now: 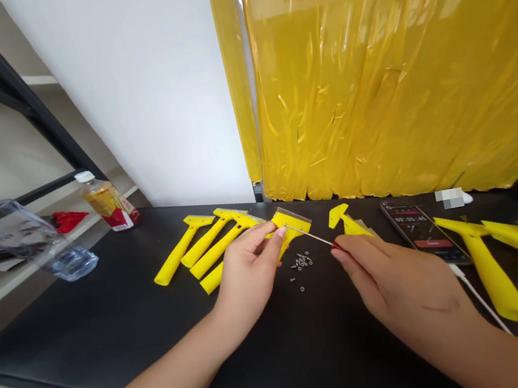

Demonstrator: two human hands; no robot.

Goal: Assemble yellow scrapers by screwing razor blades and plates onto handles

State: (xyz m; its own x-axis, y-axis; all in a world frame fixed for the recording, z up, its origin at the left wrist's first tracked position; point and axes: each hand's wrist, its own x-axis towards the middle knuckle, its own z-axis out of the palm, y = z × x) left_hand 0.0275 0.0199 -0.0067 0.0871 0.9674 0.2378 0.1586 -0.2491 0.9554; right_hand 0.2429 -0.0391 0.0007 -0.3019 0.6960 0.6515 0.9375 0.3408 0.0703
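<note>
My left hand [248, 276] is closed on a yellow scraper [300, 223], pinching its head, which has a flat blade along the far edge. In my right hand [400, 283] is a screwdriver [314, 236] with a thin metal shaft; only a bit of its red handle shows. The screwdriver's tip meets the scraper head near my left thumb. Small screws and nuts [302, 261] lie in a loose pile on the table between my hands. Another yellow scraper part [337, 215] lies just beyond my right hand, partly hidden by it.
Several yellow scrapers [174, 257] lie at left, and more yellow handles [499, 278] at right on the black table [165, 344]. A phone [420, 226] with a white cable [482, 298] sits beside my right hand. A clear bottle [28, 234] and a drink bottle [109, 204] stand left.
</note>
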